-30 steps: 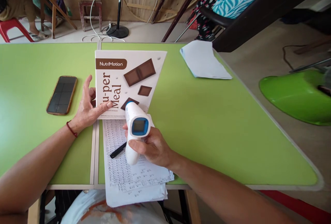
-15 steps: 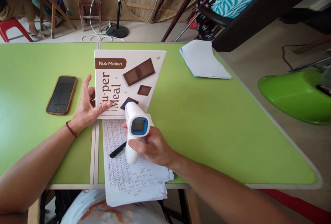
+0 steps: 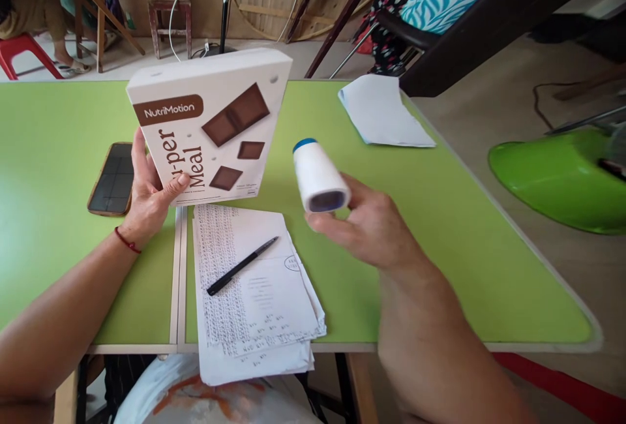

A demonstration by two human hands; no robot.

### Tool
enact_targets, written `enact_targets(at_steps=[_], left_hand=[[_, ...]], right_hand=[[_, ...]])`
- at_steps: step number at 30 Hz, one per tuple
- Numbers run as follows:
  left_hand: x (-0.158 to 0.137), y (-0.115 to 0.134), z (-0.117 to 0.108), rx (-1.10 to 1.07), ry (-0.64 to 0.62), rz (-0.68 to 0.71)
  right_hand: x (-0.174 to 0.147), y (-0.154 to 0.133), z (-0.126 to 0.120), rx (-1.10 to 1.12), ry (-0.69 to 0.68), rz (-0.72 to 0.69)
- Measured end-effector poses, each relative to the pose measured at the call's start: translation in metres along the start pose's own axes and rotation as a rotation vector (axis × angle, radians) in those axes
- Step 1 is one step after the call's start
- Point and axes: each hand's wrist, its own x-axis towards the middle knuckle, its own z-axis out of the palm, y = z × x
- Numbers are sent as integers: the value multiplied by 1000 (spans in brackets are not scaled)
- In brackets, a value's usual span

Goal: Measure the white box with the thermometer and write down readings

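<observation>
My left hand (image 3: 151,192) grips a white NutriMotion meal box (image 3: 229,127) by its lower left edge, thumb on the printed front. The box is tilted, so its top side shows above the brown chocolate pictures. In my right hand (image 3: 372,222) is a white infrared thermometer (image 3: 317,173) with a blue front ring, held apart from the box on its right. Its screen looks dark at this angle, and its handle is hidden by my hand. Between my arms, a black pen (image 3: 242,266) lies across a stack of handwritten papers (image 3: 264,306).
A phone (image 3: 110,179) lies on the green table (image 3: 440,267), partly behind my left hand. Folded white papers (image 3: 386,111) rest near the far right edge. Beyond stand a green chair (image 3: 552,179), a wooden chair (image 3: 169,6) and a red stool (image 3: 27,55); people sit at the back.
The box has risen and moved left, tipping so its top shows. My right hand has carried the thermometer up and right, away from the box, uncovering the pen and papers.
</observation>
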Motion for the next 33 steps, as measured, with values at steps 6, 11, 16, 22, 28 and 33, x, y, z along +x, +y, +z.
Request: enact_targets(at_steps=[6, 11, 16, 22, 28, 33], left_hand=[[-1, -10, -4, -13, -63, -23], [1, -17, -7, -40, -110, 7], [3, -24, -11, -46, -156, 7], [0, -21, -10, 2, -134, -19], [-3, -23, -11, 175, -81, -83], [-4, -28, -12, 261, -69, -71]], right_hand=[[19, 21, 10, -484, -164, 26], [21, 35, 23, -549, -152, -23], [20, 43, 18, -567, -111, -98], [3, 18, 15, -402, -102, -465], [-9, 0, 26, -365, -430, -686], [-8, -2, 28, -105, -215, -570]])
